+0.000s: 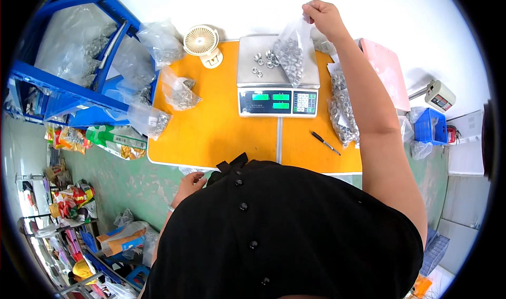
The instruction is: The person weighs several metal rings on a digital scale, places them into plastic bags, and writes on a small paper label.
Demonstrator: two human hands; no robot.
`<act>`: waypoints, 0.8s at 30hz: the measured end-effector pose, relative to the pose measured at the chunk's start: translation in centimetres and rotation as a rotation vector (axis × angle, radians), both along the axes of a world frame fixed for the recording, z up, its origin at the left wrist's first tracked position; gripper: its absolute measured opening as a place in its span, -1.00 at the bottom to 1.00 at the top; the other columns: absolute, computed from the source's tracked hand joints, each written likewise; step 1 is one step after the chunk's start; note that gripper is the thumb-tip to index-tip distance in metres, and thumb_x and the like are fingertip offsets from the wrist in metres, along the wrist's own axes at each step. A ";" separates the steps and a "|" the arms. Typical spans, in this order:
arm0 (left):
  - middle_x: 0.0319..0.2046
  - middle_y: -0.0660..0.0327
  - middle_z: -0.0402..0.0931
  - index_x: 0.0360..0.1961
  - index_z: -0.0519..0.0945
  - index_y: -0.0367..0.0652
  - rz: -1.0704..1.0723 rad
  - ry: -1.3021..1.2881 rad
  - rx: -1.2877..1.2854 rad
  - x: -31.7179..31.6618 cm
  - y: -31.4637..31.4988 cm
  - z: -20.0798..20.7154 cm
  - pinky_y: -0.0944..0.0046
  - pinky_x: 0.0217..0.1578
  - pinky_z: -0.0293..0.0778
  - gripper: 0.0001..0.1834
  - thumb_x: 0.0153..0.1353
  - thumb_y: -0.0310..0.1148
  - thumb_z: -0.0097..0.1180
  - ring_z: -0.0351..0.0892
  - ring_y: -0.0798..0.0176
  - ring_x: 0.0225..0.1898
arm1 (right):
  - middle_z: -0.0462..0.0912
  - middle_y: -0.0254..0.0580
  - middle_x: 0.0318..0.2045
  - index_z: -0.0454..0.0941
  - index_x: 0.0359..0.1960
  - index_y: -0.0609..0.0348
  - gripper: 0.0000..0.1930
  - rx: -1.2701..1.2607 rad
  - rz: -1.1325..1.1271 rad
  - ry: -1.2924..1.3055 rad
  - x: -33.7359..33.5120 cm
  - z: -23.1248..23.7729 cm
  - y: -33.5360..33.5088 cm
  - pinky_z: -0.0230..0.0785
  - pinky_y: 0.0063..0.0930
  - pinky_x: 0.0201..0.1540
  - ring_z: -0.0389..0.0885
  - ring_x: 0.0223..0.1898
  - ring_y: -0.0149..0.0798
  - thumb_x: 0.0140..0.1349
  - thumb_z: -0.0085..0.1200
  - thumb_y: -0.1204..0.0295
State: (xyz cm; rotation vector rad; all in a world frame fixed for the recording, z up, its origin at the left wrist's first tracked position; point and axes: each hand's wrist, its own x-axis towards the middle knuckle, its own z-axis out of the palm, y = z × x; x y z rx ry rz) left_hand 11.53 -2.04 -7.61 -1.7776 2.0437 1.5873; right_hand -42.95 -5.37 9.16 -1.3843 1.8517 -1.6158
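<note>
My right hand (pixel 326 18) is stretched out to the far side, its fingers pinched on the top of a clear plastic bag (pixel 291 56). Small silvery metal parts fill the lower part of the bag, which rests on the steel pan of a counting scale (pixel 252 76). Several loose metal nuts (pixel 270 60) lie on the pan to the left of the bag. The scale's green displays are lit. Beside my body, below the table's near edge, my left hand (pixel 188 187) holds nothing visible, its fingers loosely bent and apart.
The scale stands on an orange table (pixel 211 135). A black pen (pixel 326 143) and filled bags (pixel 342 112) lie on its right. Left are a small fan (pixel 201 42), more bags (pixel 179 91) and blue shelf bins (pixel 113 48). A pink board (pixel 387 70) stands at right.
</note>
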 end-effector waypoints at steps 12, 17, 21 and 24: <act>-0.20 0.04 0.51 -0.07 0.45 -0.31 -0.173 0.163 -0.248 -2.4 -2.4 3.7 0.31 -0.19 0.43 -0.61 0.09 -0.35 0.11 0.53 0.20 -0.23 | 0.51 -0.27 -0.62 0.50 -0.52 0.27 -0.83 0.033 0.407 0.122 8.4 8.9 0.2 0.31 -0.58 -0.46 0.43 -0.57 -0.44 0.17 -0.03 0.45; -0.02 0.01 0.35 0.15 0.23 -0.20 -0.232 0.441 -0.548 -5.9 -7.2 7.4 0.32 -0.21 0.43 -0.43 0.08 -0.46 0.09 0.47 0.19 -0.15 | 0.50 -0.37 -0.58 0.51 -0.50 0.22 -0.79 0.097 0.532 0.203 15.0 7.1 0.0 0.33 -0.60 -0.40 0.41 -0.52 -0.50 0.22 -0.02 0.36; 0.16 0.00 0.12 0.22 0.13 -0.08 -0.332 0.612 -0.789 -9.6 -9.8 14.1 0.31 -0.22 0.44 -0.31 0.03 -0.54 0.07 0.43 0.07 -0.11 | 0.50 -0.38 -0.59 0.51 -0.48 0.23 -0.80 0.235 0.509 0.193 21.1 4.5 0.4 0.30 -0.59 -0.43 0.40 -0.54 -0.50 0.19 0.03 0.35; 0.11 0.00 0.19 0.17 0.22 -0.05 -0.553 0.587 -0.825 -10.6 -10.4 15.5 0.25 -0.22 0.44 -0.36 -0.01 -0.55 0.05 0.43 -0.04 -0.12 | 0.41 -0.22 -0.70 0.42 -0.59 0.22 -0.77 0.141 0.583 0.324 24.4 0.2 0.4 0.26 -0.48 -0.51 0.39 -0.62 -0.39 0.15 0.03 0.35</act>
